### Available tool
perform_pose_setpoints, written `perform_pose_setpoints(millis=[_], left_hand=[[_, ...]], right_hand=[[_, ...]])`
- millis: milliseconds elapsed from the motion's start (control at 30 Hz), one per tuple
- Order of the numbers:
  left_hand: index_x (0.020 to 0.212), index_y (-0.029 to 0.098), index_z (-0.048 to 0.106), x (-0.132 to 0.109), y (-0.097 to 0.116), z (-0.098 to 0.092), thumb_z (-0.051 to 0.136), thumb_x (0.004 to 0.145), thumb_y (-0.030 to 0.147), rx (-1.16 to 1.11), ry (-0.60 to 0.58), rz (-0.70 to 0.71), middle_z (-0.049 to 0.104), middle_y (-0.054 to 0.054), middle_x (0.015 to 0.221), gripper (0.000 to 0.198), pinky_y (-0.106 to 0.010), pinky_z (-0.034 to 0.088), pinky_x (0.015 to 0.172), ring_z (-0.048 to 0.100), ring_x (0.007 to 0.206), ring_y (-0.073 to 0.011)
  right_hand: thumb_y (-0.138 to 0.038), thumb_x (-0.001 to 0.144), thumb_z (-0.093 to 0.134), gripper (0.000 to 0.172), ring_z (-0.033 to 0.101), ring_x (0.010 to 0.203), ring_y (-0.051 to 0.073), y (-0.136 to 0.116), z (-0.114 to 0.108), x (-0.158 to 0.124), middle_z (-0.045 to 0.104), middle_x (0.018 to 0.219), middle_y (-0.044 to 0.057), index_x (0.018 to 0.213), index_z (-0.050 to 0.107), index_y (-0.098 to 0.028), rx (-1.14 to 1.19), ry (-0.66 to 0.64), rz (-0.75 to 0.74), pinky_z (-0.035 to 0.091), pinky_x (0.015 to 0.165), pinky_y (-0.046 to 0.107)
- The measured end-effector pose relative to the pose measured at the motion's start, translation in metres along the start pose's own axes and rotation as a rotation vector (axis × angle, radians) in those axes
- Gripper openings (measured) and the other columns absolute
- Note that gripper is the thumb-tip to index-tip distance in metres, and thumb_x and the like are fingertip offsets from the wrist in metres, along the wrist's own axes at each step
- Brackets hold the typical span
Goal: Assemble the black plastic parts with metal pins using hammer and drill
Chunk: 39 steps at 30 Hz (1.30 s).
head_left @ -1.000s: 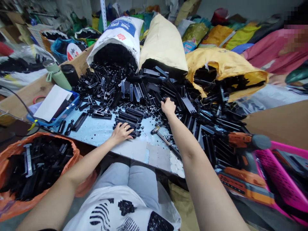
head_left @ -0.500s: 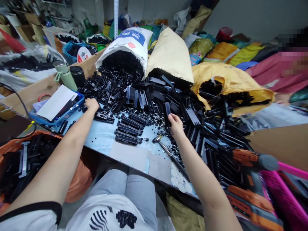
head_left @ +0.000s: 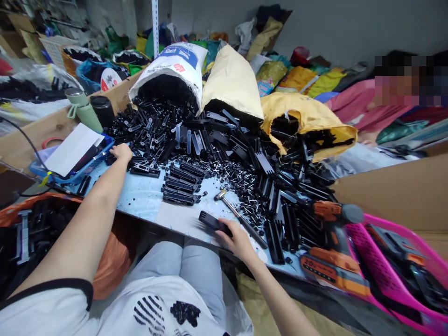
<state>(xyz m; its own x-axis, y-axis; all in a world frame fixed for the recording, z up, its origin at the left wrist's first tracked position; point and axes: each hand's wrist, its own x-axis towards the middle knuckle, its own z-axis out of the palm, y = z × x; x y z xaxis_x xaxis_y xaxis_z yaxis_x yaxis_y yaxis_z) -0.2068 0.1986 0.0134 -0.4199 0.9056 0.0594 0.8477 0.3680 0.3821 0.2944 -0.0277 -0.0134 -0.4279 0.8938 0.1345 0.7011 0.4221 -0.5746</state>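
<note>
My right hand (head_left: 236, 235) is closed on a long black plastic part with a slotted end (head_left: 210, 220), low over the grey cardboard sheet (head_left: 175, 215) at the table's front edge. Beside the blue basket (head_left: 75, 171), my left hand (head_left: 121, 152) reaches into the black pieces with curled fingers; what they hold is hidden. Between the hands, several black assembled parts (head_left: 182, 189) lie in a row. A hammer (head_left: 241, 217) rests right of them, near scattered screws (head_left: 247, 179). Behind, loose black parts (head_left: 150, 128) form a heap.
White (head_left: 175, 58), cream (head_left: 233, 79) and yellow (head_left: 315, 114) sacks spill parts at the back. An orange cordless drill (head_left: 334, 261) and a pink basket (head_left: 385, 270) stand right. A green bottle (head_left: 84, 109) stands left. Another person's pink sleeve (head_left: 353, 100) shows at the far right.
My right hand has come from the heap down toward the table's front edge with a black part. My left hand stays beside the blue basket. The view has turned slightly right.
</note>
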Motion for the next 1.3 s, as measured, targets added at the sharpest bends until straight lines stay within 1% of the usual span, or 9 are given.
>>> perform_pose_setpoints(millis=[133,233,333,500,633,867,1033,1200,1300], left_hand=[[0.109,-0.002,0.049,-0.008,0.016,-0.005,0.052,0.082,0.025,0.009,0.169,-0.054,0.053,-0.026,0.115,0.038,-0.054,0.027,0.093,0.040,0.112,-0.0336],[0.106,0.007,0.051,-0.035,0.041,-0.015,0.058,0.080,0.032,-0.138,0.350,0.155,0.053,-0.018,0.117,0.037,-0.043,0.032,0.096,0.044,0.113,-0.0291],[0.106,0.012,0.051,-0.095,0.076,-0.021,0.057,0.082,0.036,-0.389,0.387,0.367,0.057,-0.011,0.112,0.034,-0.034,0.040,0.093,0.052,0.105,-0.0225],[0.107,0.016,0.058,-0.227,0.126,0.006,0.054,0.085,0.033,-0.603,-0.086,0.688,0.063,-0.008,0.103,0.029,-0.033,0.047,0.087,0.060,0.096,-0.0200],[0.128,0.017,0.050,-0.287,0.142,0.037,0.040,0.092,0.027,-0.629,-0.422,0.838,0.063,-0.010,0.113,0.039,-0.034,0.048,0.090,0.060,0.102,-0.0199],[0.123,0.016,0.057,-0.308,0.148,0.047,0.050,0.088,0.031,-0.768,-0.308,0.741,0.066,-0.012,0.110,0.038,-0.035,0.051,0.086,0.063,0.098,-0.0214],[0.109,0.012,0.066,-0.313,0.150,0.045,0.056,0.086,0.028,-0.816,-0.206,0.817,0.067,-0.011,0.086,0.030,-0.031,0.052,0.075,0.062,0.078,-0.0172],[0.110,0.013,0.065,-0.318,0.158,0.046,0.053,0.088,0.025,-0.913,-0.035,0.733,0.066,-0.009,0.087,0.028,-0.027,0.051,0.072,0.061,0.077,-0.0146],[0.120,0.015,0.059,-0.318,0.160,0.043,0.045,0.092,0.024,-0.928,-0.050,0.789,0.064,-0.008,0.091,0.032,-0.026,0.051,0.072,0.060,0.077,-0.0129]], right_hand=[[-0.038,0.088,0.051,0.039,0.057,0.103,0.027,-0.008,0.012,-0.003,0.061,0.113,0.011,0.124,0.050,-0.023,-0.178,-0.039,-0.059,0.048,0.086,0.047],[-0.039,0.088,0.050,0.044,0.054,0.108,0.028,-0.019,0.024,0.009,0.059,0.117,0.012,0.129,0.047,-0.023,-0.238,-0.026,-0.077,0.045,0.089,0.048],[-0.040,0.091,0.045,0.041,0.056,0.105,0.026,-0.025,0.032,0.026,0.061,0.112,0.012,0.128,0.049,-0.023,-0.102,0.016,-0.028,0.044,0.090,0.046],[-0.049,0.091,0.036,0.048,0.064,0.070,0.018,-0.027,0.037,0.045,0.064,0.093,0.006,0.134,0.041,-0.026,0.635,0.099,0.302,0.054,0.063,0.035],[-0.053,0.090,0.036,0.055,0.063,0.061,0.017,-0.038,0.039,0.045,0.063,0.081,0.003,0.138,0.032,-0.028,0.978,0.053,0.433,0.054,0.056,0.034],[-0.051,0.085,0.050,0.061,0.060,0.062,0.015,-0.039,0.019,0.029,0.063,0.097,0.005,0.139,0.039,-0.027,0.811,0.012,0.277,0.054,0.062,0.034],[-0.044,0.086,0.053,0.052,0.058,0.094,0.019,-0.030,0.006,0.025,0.059,0.111,0.008,0.134,0.047,-0.023,0.483,0.034,-0.019,0.048,0.087,0.038],[-0.043,0.091,0.044,0.052,0.053,0.061,0.009,-0.044,0.023,0.024,0.057,0.103,0.008,0.139,0.039,-0.023,0.578,0.230,0.072,0.052,0.064,0.028],[-0.043,0.090,0.047,0.052,0.051,0.057,0.009,-0.051,0.028,0.026,0.057,0.098,0.007,0.138,0.042,-0.024,0.610,0.307,0.101,0.051,0.060,0.026]])
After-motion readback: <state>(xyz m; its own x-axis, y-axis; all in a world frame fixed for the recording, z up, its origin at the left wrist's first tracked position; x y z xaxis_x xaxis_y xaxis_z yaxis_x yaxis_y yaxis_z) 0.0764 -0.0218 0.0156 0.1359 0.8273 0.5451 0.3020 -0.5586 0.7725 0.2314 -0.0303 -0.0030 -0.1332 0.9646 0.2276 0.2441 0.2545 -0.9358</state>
